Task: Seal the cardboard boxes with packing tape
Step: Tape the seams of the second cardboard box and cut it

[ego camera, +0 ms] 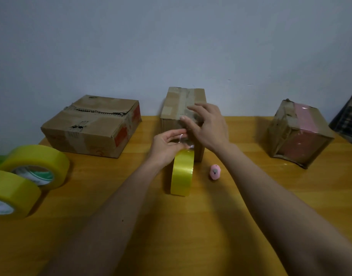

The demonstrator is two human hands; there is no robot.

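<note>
A tall cardboard box stands at the table's middle back, with old tape along its top. A yellow tape roll stands on edge in front of it. My left hand rests on the roll's top and pinches the clear tape strip pulled up from it. My right hand is at the box's front top edge, its fingertips pinching the strip's upper end against the box. A flat wide box lies at the left. A third box with pink tape sits at the right.
Two more yellow tape rolls lie at the table's left edge. A small pink cutter sits just right of the standing roll. The wooden table ends at a grey wall behind. A dark checked cloth is at far right.
</note>
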